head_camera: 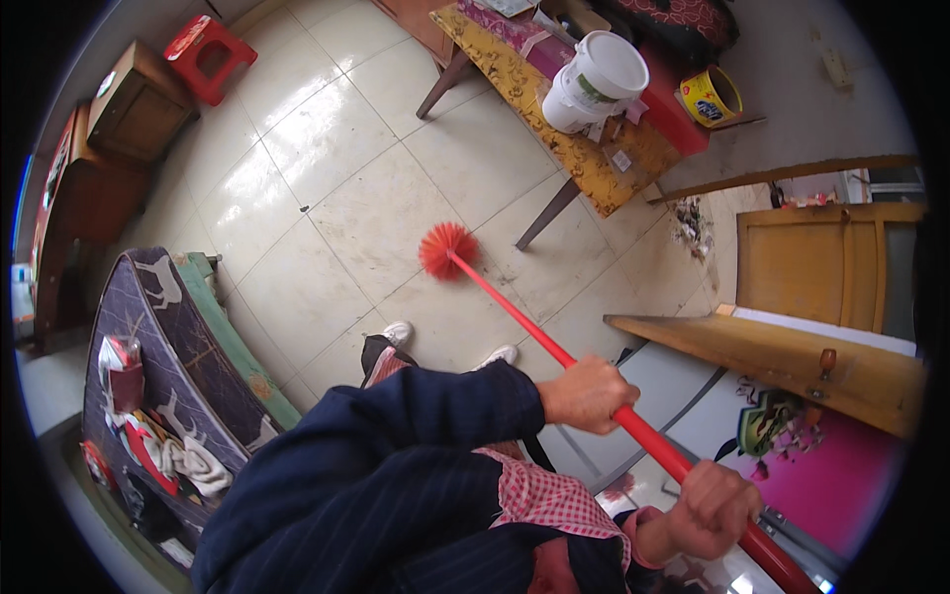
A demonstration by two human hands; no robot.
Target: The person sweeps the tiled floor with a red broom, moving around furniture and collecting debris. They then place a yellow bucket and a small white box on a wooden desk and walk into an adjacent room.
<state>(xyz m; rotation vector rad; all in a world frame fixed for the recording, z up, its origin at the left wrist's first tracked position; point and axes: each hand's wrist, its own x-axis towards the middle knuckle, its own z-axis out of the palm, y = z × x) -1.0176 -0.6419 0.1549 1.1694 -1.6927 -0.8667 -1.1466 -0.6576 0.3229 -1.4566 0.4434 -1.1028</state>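
Note:
A long red pole (523, 319) runs slantwise across the view, from the floor tiles to the lower right. At its far end is a round red bristle brush head (447, 251), over or against the tiled floor; contact cannot be told. My left hand (590, 393), in a dark navy sleeve, grips the pole partway along. Further back, near the lower right, my right hand (712, 508) is wrapped around the thicker part of the same pole. Its wrist shows a pink cuff. The pole's rear end passes out of the picture.
A table with a yellow patterned cover (519, 82) bears white plastic buckets (594, 85). A wooden door (772, 356) stands ajar at right, with debris (690, 226) beyond it. At left are a sofa (167, 327), a wooden cabinet (141, 104) and a red stool (211, 59).

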